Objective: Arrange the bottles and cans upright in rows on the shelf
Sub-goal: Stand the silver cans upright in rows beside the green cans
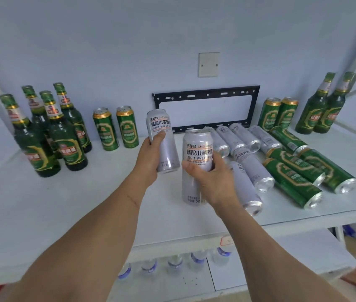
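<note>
Hands (148,158) around two silver cans (197,168)

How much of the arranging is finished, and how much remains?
Done: green bottles and two green cans stand upright at left. In hand: left hand and right hand each hold a silver can. Left: silver cans and green cans lying on the shelf.

head camera looks forward and down, close over the shelf (42,203)

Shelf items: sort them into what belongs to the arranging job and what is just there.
Job: white cans in left hand and right hand; lying white cans; lying green cans; green bottles.
Not: black bracket; wall plate; water bottles.
</note>
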